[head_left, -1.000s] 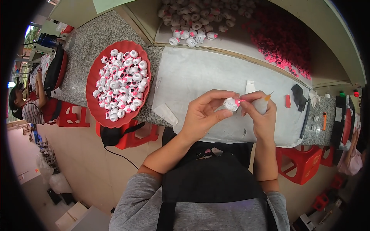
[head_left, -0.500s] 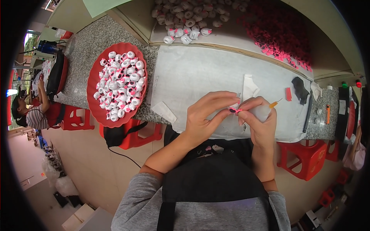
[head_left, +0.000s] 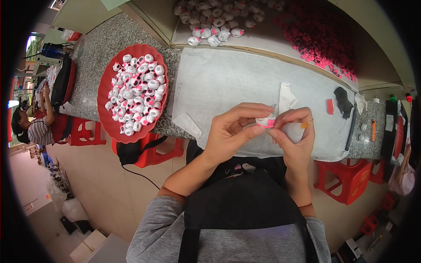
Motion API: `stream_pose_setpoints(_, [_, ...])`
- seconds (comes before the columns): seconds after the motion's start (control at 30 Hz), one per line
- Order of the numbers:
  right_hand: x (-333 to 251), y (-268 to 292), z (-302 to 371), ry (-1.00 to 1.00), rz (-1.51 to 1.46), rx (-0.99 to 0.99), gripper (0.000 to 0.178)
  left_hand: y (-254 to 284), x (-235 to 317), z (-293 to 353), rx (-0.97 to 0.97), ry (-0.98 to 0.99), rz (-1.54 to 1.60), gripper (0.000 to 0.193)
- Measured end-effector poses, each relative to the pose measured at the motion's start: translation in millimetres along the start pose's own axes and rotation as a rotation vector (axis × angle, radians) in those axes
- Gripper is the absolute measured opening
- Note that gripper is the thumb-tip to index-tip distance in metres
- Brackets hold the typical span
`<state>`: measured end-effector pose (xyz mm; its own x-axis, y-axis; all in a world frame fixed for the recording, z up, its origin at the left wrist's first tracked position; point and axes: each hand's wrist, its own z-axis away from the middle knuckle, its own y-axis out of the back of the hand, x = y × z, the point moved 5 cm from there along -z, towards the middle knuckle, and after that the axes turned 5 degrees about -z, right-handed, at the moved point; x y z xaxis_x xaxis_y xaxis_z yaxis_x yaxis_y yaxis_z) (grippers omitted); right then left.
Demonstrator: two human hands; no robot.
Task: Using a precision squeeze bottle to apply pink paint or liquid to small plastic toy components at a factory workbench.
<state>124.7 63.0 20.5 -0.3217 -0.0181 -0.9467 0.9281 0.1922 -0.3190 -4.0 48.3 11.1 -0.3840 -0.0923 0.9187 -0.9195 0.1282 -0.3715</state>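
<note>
Over the paper-covered work surface, my left hand is closed, its fingertips pinching a small white figure. A pink piece sits against the figure's side. My right hand is closed as well: thumb and forefinger touch the pink piece, while a translucent white squeeze bottle with an amber needle tip rests in the palm under the curled fingers. Part of the figure is hidden by the fingers of both hands.
A red scalloped tray of white-and-pink figures stands at left. The shelf ahead holds white figures and pink pieces. White paper scraps, a red piece and a black scrap lie on the surface. Another person sits far left.
Both hands stay together at the figure. It has turned so more of its white and pink side shows, and the bottle's needle tip has swung toward my right hand's fingers.
</note>
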Motion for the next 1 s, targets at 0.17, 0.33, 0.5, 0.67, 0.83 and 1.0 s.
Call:
stream_pose_setpoints(0.17, [-5,-6,0,-0.059,-0.033,-0.064,0.033,0,-5,2,-0.061,0.030,0.117,0.024])
stream_pose_setpoints(0.33, [3,-5,-1,-0.092,0.018,-0.150,0.035,-1,-5,2,-0.059,0.001,0.088,0.024])
stream_pose_setpoints(0.5, [8,0,2,-0.151,-0.093,-0.130,0.026,-4,-5,5,-0.070,0.042,0.085,0.022])
stream_pose_setpoints(0.67, [8,1,1,-0.094,-0.104,-0.132,0.025,-1,-6,4,-0.109,-0.002,-0.022,0.020])
stream_pose_setpoints(0.83, [8,-1,2,-0.124,-0.139,-0.122,0.024,-1,-7,6,-0.096,-0.017,-0.073,0.020])
stream_pose_setpoints(1.0, [9,0,2,-0.125,-0.158,-0.098,0.025,-4,-3,5,-0.085,-0.009,-0.088,0.023])
